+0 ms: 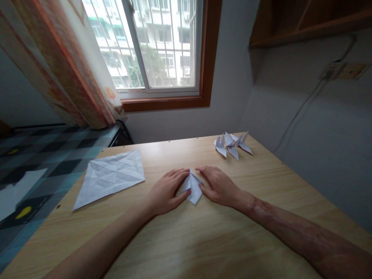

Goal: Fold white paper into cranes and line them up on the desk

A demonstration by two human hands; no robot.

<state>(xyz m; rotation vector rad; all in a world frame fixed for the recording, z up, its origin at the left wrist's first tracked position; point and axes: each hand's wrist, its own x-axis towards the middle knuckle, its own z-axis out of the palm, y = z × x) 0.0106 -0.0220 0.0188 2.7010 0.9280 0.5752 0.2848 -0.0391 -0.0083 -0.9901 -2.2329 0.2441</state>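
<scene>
I see a wooden table (180, 248) filling the lower view. On its left part lies a large creased sheet of white paper (112, 176), unfolded and flat. At the far right edge sit a few finished paper cranes (232, 145), bunched together. Near the middle lies the small folded paper (192, 188), white, kite-shaped, pointed at the near end. My left hand (167, 192) and right hand (217, 186) press flat on its two sides, fingers extended, gripping nothing.
</scene>
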